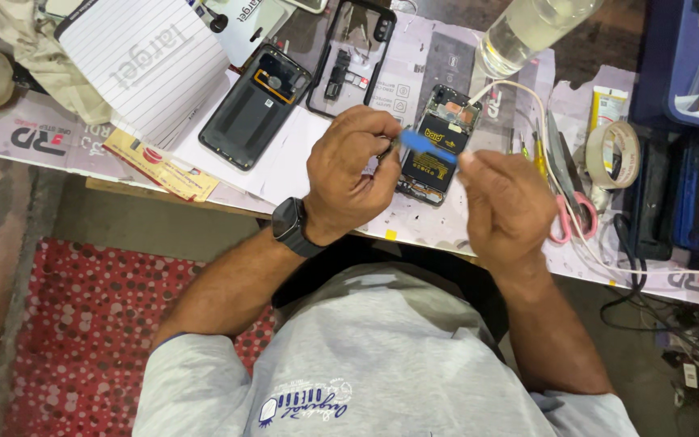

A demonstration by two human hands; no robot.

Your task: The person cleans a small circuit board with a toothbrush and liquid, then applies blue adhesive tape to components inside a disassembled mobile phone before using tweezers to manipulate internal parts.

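A grey short-sleeved shirt with a blue chest print, and a black wristwatch [289, 225] on the left wrist.

slim blue pry tool [428, 146] with a metal tip, held level just above the opened phone [438, 146], phone lying back-off and face down, black battery with yellow print showing, board exposed at its top end

opened phone [438, 146] on table [446, 231], back cover [254, 107] left, scissors [569, 190] right, bottle [527, 28] behind
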